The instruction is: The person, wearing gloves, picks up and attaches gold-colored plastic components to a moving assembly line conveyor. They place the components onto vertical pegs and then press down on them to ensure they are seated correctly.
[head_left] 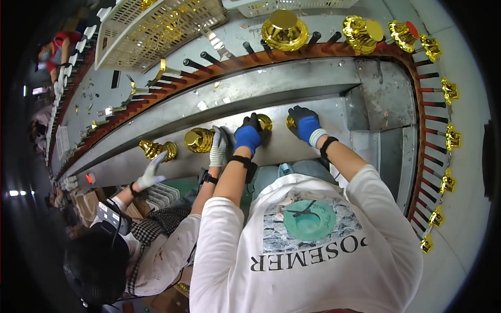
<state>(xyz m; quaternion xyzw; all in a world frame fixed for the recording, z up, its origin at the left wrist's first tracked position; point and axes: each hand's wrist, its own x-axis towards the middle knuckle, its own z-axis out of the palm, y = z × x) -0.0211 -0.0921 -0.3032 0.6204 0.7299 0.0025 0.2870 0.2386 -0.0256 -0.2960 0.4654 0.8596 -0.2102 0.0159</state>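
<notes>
Hands: left hand (247, 136) closed on gold cap (264, 122); right hand (306, 126) covers second gold piece (290, 121), grip unclear.
Caps on pegs: about ten.
Steel ledge (339, 112): bare rightward.

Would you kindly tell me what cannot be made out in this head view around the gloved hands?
- Gold piece under the left hand: the glove covers most of it; only a rim shows.
- Gold piece at the right hand: mostly hidden; a sliver shows.
- Grip of either hand: fingers face away.
- Contents of the white basket: hidden behind its mesh.
- Co-worker's gold piece: detail too small.
</notes>
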